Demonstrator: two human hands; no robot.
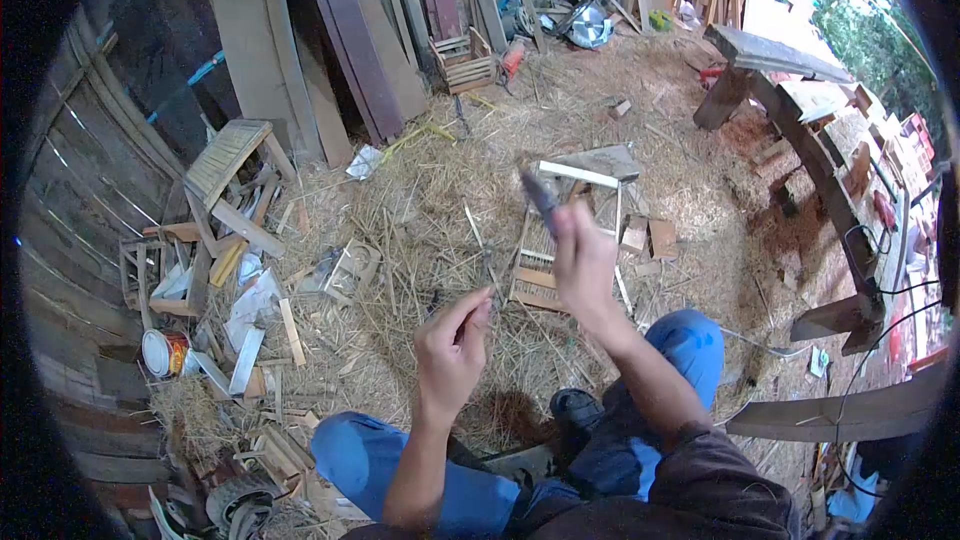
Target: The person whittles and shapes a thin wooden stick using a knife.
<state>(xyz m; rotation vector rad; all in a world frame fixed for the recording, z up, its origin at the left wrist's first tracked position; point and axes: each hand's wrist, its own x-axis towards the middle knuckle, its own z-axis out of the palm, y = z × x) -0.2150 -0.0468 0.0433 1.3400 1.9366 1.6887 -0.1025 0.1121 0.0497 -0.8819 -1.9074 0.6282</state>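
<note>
My left hand (452, 352) is closed in a pinch, with a thin stick (475, 227) rising from the fingertips. In my right hand (585, 262), up and to the right of the left one, is a dark, pointed tool like a knife (539, 196), its tip toward the upper left. The two hands are apart. Beyond and below the right hand, a slatted wooden frame (540, 278) lies on the straw-covered ground, partly hidden by that hand.
Straw and wood scraps litter the ground (430, 200). A small wooden crate (465, 65) stands near boards (345, 35) leaning at the back. At left are a slatted wooden stool (228, 160) and a can (165, 352). A heavy wooden bench (800, 130) stands at right.
</note>
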